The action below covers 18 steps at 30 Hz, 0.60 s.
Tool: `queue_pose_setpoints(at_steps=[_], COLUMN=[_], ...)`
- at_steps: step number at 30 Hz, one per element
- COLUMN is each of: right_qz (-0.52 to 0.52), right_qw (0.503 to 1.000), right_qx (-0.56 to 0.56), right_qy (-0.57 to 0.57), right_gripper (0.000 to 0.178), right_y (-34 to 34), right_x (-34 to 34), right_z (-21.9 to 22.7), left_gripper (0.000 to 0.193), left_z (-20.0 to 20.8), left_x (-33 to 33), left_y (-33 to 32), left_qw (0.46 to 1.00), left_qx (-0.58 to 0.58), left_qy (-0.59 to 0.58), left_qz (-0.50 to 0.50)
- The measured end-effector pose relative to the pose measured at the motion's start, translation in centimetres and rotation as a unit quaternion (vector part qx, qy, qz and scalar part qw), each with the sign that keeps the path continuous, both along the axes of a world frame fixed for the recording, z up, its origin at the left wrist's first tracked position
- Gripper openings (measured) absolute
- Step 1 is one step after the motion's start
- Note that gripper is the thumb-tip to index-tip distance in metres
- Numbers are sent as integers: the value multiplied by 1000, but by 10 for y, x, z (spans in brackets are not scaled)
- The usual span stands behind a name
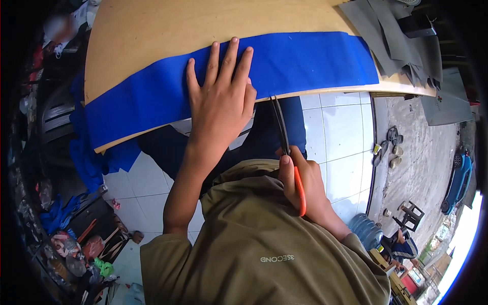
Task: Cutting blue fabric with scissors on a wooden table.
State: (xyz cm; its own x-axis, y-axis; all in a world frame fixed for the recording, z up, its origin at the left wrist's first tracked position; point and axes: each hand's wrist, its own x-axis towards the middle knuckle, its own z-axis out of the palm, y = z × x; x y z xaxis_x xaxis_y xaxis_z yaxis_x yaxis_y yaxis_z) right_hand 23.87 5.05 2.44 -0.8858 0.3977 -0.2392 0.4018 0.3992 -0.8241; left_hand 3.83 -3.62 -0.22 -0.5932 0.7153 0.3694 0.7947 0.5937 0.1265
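Note:
A long strip of blue fabric (315, 58) lies along the near edge of a light wooden table (168, 28). My left hand (221, 96) presses flat on the cloth, fingers spread and pointing away from me. In my right hand (307, 178) is a pair of scissors (282, 129) with orange handles and dark blades. The blades point up to the table's near edge, their tips slightly apart beside the cloth's border. I cannot tell whether the tips touch the fabric.
Grey sheets of material (391, 40) are piled at the table's far right. More blue cloth (101, 157) hangs off the left end. Cluttered tools and bags (76, 249) lie at lower left. Sandals (394, 136), a large water bottle (365, 230) and a blue car (456, 180) are to the right.

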Motion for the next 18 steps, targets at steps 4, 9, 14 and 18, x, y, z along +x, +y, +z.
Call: queue_pose_setpoints(at_steps=[4, 9, 14, 18], right_qz=[2, -1, -10, -12], right_qw=[998, 994, 992, 990], right_qx=[60, 109, 129, 137], right_qy=[-12, -5, -8, -16], right_gripper=[19, 19, 18, 16], right_y=[0, -3, -6, -11], right_x=[-6, -17, -22, -24], right_z=[2, 6, 10, 11], left_gripper=[48, 48, 46, 50], left_z=[0, 0, -1, -1], left_x=[0, 0, 0, 2], left_y=[1, 0, 2, 1], left_qw=[1000, 1000, 1000, 999], left_qx=[6, 15, 30, 26], left_qy=[0, -1, 2, -23], left_qz=[0, 2, -4, 5])
